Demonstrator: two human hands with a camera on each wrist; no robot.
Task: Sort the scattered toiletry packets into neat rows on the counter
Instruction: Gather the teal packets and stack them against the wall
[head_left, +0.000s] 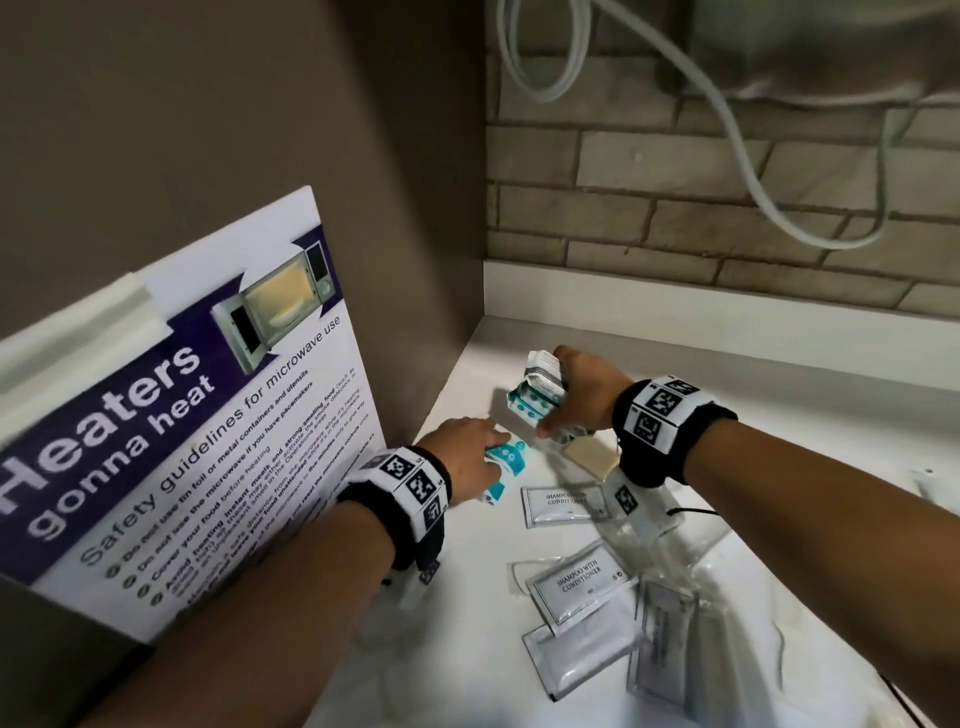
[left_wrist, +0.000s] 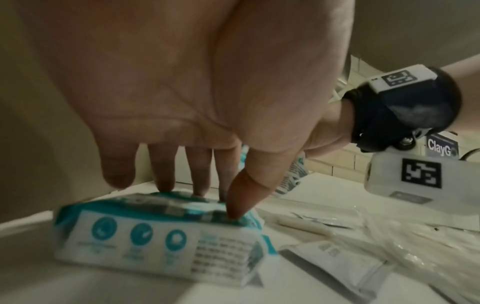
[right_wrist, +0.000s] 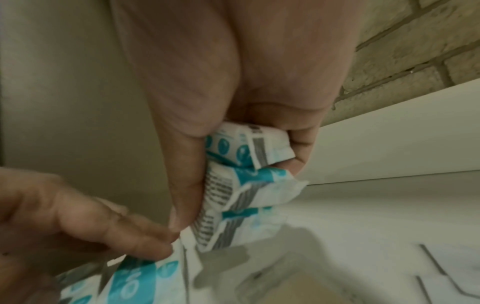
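Note:
My right hand (head_left: 550, 410) (right_wrist: 241, 174) grips a stack of teal-and-white packets (head_left: 537, 395) (right_wrist: 249, 191) just above the white counter (head_left: 467, 649), near the back corner. My left hand (head_left: 491, 467) (left_wrist: 215, 197) pinches another teal-and-white packet (head_left: 511, 457) (left_wrist: 155, 232) lying on the counter, fingers at its far edge and thumb on its top. Several grey shampoo sachets (head_left: 576, 577) (left_wrist: 337, 265) lie scattered nearer to me on the right. One sachet (head_left: 563, 504) lies just behind my right wrist.
A laminated microwave-safety poster (head_left: 208, 415) leans against the left wall beside my left arm. A beige soap bar (head_left: 589, 454) lies under my right wrist. Crumpled clear wrappers (head_left: 675, 545) cover the counter's right side. A brick wall (head_left: 727, 208) with a white hose (head_left: 753, 171) closes the back.

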